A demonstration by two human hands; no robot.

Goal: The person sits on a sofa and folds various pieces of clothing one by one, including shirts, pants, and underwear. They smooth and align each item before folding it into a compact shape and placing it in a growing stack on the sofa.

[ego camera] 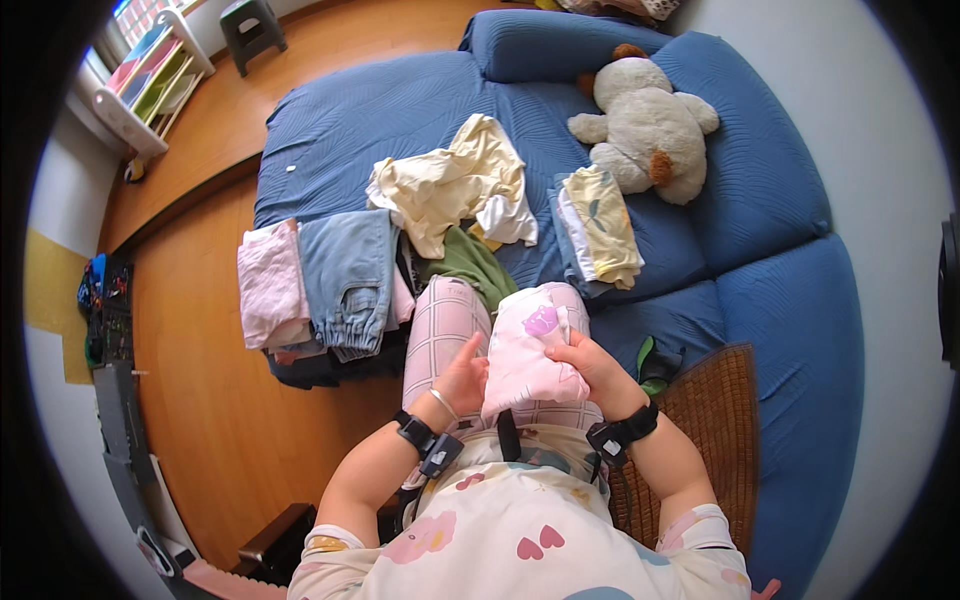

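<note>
Above my lap is a small folded pale pink garment (529, 356) with a purple animal print. My right hand (592, 371) grips its right side, thumb on top. Along its left edge lies my left hand (466, 379), thumb raised and fingers partly hidden at the cloth, so its grip is unclear. Beyond my knees a green garment (472, 262) lies crumpled, partly under a loose cream garment (454, 180). To the left are folded blue denim pants (349, 277) and a stack topped by a folded pink garment (271, 281). A folded pile topped with yellow patterned cloth (604, 225) sits to the right.
A blue-covered sofa (772, 180) extends ahead and to the right, with a plush toy (649, 127) lying on it. Beside my right arm are a woven mat (697, 442) and a dark-and-green item (660, 364). A stool (251, 34) and storage rack (154, 79) stand far left.
</note>
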